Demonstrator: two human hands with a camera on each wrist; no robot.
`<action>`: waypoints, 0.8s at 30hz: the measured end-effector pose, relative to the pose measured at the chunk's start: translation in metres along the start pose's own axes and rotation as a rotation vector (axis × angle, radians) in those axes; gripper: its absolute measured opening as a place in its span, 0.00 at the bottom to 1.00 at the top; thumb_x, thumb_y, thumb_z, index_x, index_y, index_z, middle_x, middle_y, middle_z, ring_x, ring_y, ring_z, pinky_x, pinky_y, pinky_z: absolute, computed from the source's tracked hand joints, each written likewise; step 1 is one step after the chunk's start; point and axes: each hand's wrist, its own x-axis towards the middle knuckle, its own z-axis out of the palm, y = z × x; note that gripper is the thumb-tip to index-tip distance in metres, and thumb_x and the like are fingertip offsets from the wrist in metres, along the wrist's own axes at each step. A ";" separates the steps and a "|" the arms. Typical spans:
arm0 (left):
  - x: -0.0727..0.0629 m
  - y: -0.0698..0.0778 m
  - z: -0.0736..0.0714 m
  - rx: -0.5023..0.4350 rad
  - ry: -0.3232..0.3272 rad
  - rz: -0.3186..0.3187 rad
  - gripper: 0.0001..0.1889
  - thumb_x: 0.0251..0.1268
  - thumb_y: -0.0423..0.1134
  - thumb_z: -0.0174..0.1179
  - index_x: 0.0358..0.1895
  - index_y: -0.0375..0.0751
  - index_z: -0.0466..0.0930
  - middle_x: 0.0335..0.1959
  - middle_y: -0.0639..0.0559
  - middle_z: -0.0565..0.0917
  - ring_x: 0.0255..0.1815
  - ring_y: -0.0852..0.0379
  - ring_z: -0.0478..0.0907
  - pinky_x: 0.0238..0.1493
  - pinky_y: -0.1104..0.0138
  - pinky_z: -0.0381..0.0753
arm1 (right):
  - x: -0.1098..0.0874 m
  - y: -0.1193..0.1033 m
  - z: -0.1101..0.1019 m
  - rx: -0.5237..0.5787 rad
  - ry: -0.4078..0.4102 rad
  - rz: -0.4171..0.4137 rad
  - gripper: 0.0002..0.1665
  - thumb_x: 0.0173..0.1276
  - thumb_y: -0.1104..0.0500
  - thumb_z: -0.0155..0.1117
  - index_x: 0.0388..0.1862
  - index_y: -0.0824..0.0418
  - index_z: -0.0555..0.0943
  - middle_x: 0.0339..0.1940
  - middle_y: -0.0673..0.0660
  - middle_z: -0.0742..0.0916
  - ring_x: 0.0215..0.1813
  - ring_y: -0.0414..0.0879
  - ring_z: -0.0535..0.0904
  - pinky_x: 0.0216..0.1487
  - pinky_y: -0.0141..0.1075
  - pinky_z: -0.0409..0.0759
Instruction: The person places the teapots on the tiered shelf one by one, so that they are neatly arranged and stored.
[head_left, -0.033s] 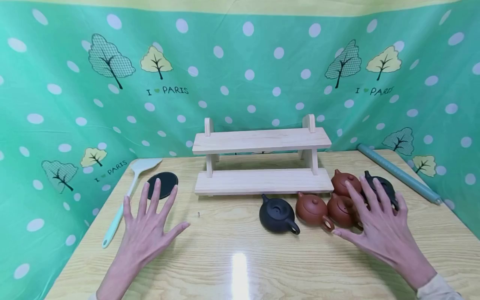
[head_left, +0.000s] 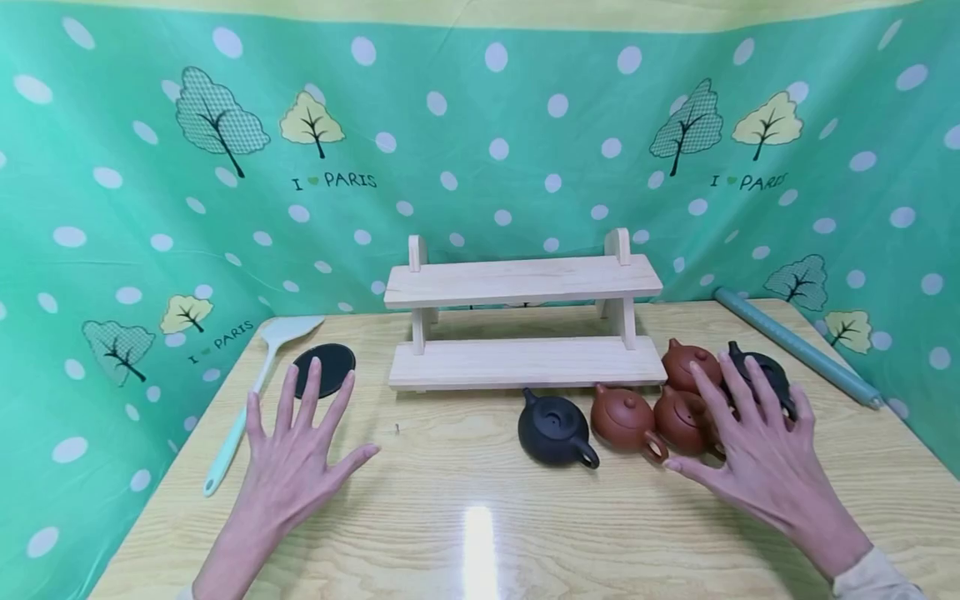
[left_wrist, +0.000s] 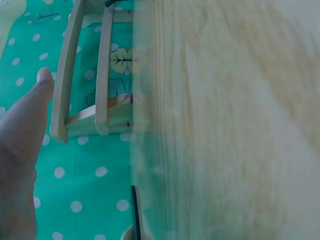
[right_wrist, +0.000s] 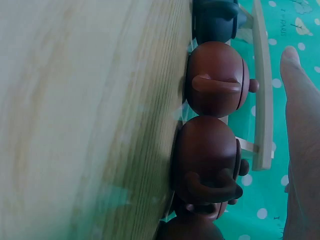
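Both hands are spread, palms down, over the table, and neither holds anything. My left hand [head_left: 291,475] hovers with its fingertips overlapping a black round disc [head_left: 327,370] in the head view. On the other side, my right hand [head_left: 772,467] is nearest to a cluster of small teapots. A dark teapot [head_left: 555,429] stands at the left of the group, beside a reddish-brown teapot [head_left: 624,417]. Two more brown teapots, one in front [head_left: 681,418] and one behind [head_left: 690,367], sit close together. Fingers partly cover another dark teapot [head_left: 768,379] at the right.
A two-tier wooden shelf [head_left: 525,362] stands at the table's back, just behind the teapots. A pale green spatula [head_left: 258,375] lies along the left edge. At the back right lies a teal rod [head_left: 798,346]. Polka-dot cloth [head_left: 480,192] hangs around the table [head_left: 375,525].
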 end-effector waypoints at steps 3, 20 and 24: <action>-0.001 0.000 0.000 -0.001 -0.004 -0.001 0.49 0.69 0.81 0.31 0.85 0.57 0.49 0.86 0.42 0.38 0.84 0.40 0.32 0.72 0.26 0.29 | 0.000 0.000 0.000 0.005 0.005 -0.002 0.71 0.54 0.11 0.53 0.88 0.46 0.48 0.86 0.60 0.52 0.83 0.63 0.42 0.72 0.74 0.40; -0.001 0.001 0.001 -0.003 0.000 0.014 0.48 0.71 0.80 0.30 0.85 0.56 0.50 0.86 0.42 0.38 0.84 0.39 0.32 0.73 0.27 0.32 | -0.002 -0.002 -0.003 0.006 0.004 -0.011 0.69 0.57 0.15 0.58 0.87 0.48 0.48 0.86 0.61 0.52 0.83 0.63 0.42 0.70 0.74 0.43; 0.002 0.002 0.001 -0.032 -0.044 -0.005 0.46 0.73 0.78 0.36 0.85 0.54 0.51 0.86 0.41 0.39 0.84 0.37 0.35 0.75 0.30 0.34 | -0.002 -0.001 -0.006 0.087 0.001 0.031 0.67 0.58 0.24 0.68 0.87 0.50 0.51 0.85 0.63 0.55 0.82 0.66 0.46 0.66 0.75 0.48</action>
